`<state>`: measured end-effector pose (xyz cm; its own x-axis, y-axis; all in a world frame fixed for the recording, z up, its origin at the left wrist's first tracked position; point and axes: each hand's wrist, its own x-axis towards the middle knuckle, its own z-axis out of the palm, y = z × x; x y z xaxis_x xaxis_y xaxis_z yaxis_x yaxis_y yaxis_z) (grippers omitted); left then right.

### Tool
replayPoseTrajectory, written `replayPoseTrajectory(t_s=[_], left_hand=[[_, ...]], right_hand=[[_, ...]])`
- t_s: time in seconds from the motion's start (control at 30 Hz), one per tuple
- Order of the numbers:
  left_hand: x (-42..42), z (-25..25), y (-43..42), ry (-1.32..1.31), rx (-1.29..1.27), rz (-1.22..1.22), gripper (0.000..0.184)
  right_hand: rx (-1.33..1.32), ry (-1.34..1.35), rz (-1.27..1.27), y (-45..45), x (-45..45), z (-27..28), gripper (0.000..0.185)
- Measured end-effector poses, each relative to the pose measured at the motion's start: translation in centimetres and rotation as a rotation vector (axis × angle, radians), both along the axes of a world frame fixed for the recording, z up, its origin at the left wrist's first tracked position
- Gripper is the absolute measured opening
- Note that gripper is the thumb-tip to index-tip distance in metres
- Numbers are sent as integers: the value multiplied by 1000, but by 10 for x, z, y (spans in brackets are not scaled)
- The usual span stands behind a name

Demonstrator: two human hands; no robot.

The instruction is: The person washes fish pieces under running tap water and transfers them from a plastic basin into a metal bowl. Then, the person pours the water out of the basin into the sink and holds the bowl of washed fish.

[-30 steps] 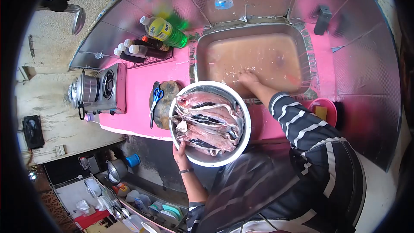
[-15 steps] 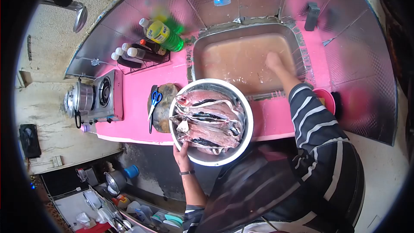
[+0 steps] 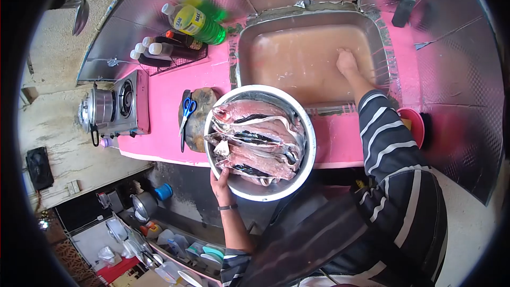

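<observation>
My left hand [image 3: 222, 183] grips the near-left rim of a metal basin [image 3: 260, 195], thumb over the edge. Several split, gutted fish [image 3: 255, 143] lie side by side in it, pink with dark cavities. The basin is held at the counter's front edge, overlapping the sink's near-left corner. In the sink [image 3: 244, 72], which holds murky brownish water [image 3: 297, 64], my right hand [image 3: 347, 62] reaches down on the right side. Its fingers look curled together, the tips hidden at the water; what they hold, if anything, does not show.
Left of the basin, blue-handled scissors [image 3: 187, 111] and a dark knife [image 3: 183, 138] rest by a round chopping board [image 3: 203, 119]. Bottles [image 3: 199, 25] stand in a rack behind. A gas stove [image 3: 127, 101] with a pot [image 3: 101, 109] is far left; a pink container [image 3: 416, 127] sits right.
The camera view has shifted, so the sink and counter sit higher in the picture. My right hand is still at the water, and my left hand keeps hold of the basin.
</observation>
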<state>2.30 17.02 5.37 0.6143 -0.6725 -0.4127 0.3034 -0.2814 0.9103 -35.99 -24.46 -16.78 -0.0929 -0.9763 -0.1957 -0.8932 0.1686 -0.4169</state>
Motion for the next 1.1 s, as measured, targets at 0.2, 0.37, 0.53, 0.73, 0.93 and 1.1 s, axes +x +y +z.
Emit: replayPoseTrajectory(t_s=[0.2, 0.37, 0.53, 0.73, 0.93, 1.1], left_hand=[[-2, -1, 0, -17, -22, 14, 38], [1, -5, 3, -2, -25, 30, 37], [-2, -3, 0, 13, -47, 35, 38], [-3, -1, -1, 2, -54, 25, 39], [-2, -2, 1, 39, -88, 19, 40], [-2, -3, 2, 47, -117, 12, 40]], right_hand=[[10, 62, 36, -6, -11, -10, 31], [54, -58, 63, 4, -10, 8, 30], [304, 46, 500, 12, 15, 28, 28], [132, 91, 771, 56, 49, 13, 29], [351, 119, 727, 89, 75, 43, 26], [493, 148, 702, 96, 77, 53, 26]])
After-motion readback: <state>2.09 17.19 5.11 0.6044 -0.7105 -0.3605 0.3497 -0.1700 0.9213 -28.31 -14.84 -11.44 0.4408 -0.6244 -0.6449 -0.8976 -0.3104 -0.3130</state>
